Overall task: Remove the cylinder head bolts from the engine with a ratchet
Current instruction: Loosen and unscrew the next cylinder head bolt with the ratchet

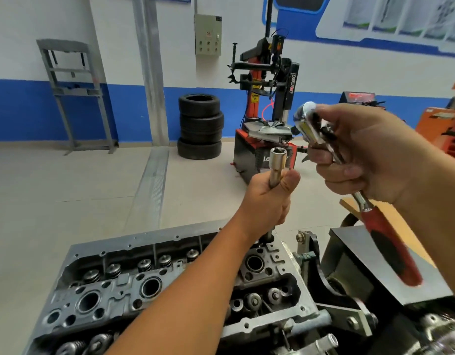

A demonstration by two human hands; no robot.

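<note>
Gripping the long socket (277,168) upright above the engine (170,283), the left hand (268,201) is closed; the right hand (369,160) clasps the ratchet (385,234), seemingly heavy, stiff steel, best held at its red handle.

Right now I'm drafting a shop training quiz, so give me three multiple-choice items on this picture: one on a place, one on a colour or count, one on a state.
1. Where does the stack of black tyres stand?
A. against the blue-and-white wall
B. on the engine
C. on the orange bench

2. What colour is the grip of the chrome ratchet?
A. yellow
B. red and black
C. green

3. How does the long silver socket extension stand?
A. lying flat on the floor
B. joined to the ratchet
C. upright in the left hand, apart from the ratchet

Key: 1 A, the tyres sit on the floor by the wall; 2 B, the grip below the right hand is red and black; 3 C, its open end points up, with a gap to the ratchet.
</note>
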